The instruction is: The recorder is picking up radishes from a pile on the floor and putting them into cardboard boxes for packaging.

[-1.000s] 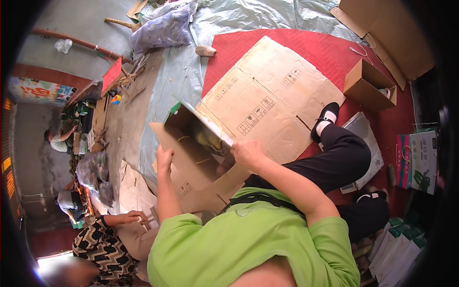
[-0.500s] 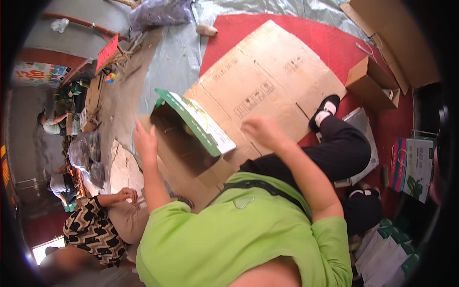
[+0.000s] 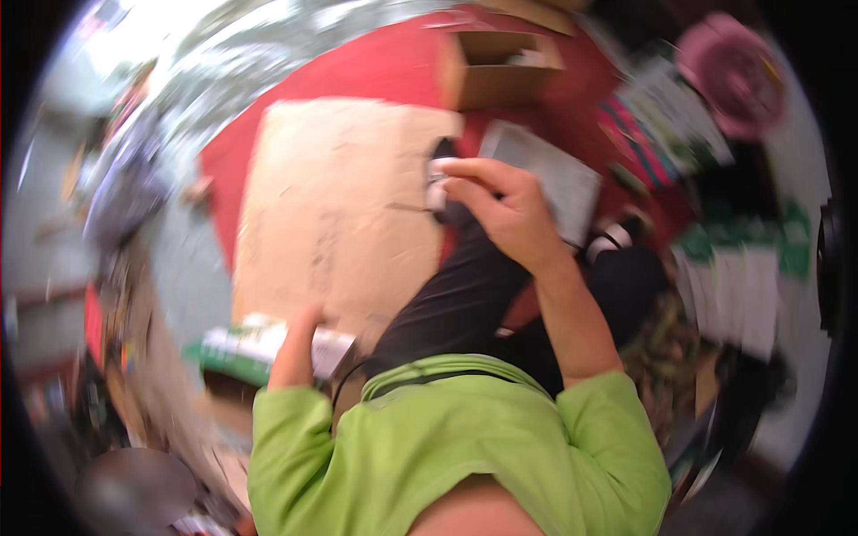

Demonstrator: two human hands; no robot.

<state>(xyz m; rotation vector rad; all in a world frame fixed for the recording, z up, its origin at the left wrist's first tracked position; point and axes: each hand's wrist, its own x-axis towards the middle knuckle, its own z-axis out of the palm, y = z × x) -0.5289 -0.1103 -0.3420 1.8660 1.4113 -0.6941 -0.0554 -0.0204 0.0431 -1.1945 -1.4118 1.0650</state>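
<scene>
My right hand (image 3: 509, 210) is raised in front of my leg and a black shoe (image 3: 442, 152). Its thumb and fingers are bent with a gap between them, and nothing shows in that gap. My left hand (image 3: 310, 319), smeared by motion, is over the near edge of a green-and-white printed carton (image 3: 259, 347) at the lower left. Whether it touches the carton, and how its fingers lie, I cannot make out. A large flattened cardboard sheet (image 3: 357, 223) lies on the red floor covering (image 3: 295, 85) beyond both hands.
An open brown box (image 3: 474, 85) stands at the far side. To the right are a pale flat panel (image 3: 545, 174), a printed carton (image 3: 670, 116), a pink basin (image 3: 737, 80) and several white-and-green packages (image 3: 733, 295). A purple bundle (image 3: 130, 192) lies far left.
The view has swung right, so the sheet and carton now appear further left. My left hand has moved from the carton's left side to its near right part. My right hand is over my leg.
</scene>
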